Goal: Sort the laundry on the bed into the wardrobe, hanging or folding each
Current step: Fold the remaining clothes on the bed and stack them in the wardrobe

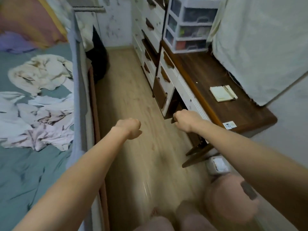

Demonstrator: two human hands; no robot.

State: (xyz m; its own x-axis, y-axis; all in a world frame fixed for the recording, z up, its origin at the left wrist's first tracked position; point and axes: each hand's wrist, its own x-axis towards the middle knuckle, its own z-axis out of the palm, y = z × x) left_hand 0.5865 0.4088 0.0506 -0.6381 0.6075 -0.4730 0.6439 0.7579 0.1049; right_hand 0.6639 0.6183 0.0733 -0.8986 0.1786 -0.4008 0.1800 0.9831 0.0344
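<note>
Crumpled laundry lies on the teal bed (25,180) at the left: a cream garment (41,72), white pieces (43,105) and a pale lilac patterned one (48,135). My left hand (129,128) hangs over the wooden floor with its fingers curled in a fist, holding nothing. My right hand (185,120) is curled at a brown drawer handle (172,120) low on the white drawer unit (164,84). The drawer above it stands partly pulled out. Both hands are well apart from the laundry.
A grey bed rail (78,84) separates bed from the floor aisle (130,90). A dark bag (99,57) stands at the bed's far end. The brown countertop (216,77) carries a notebook (222,93), clear plastic drawers (188,25) and a white cloth-covered bulk (260,47).
</note>
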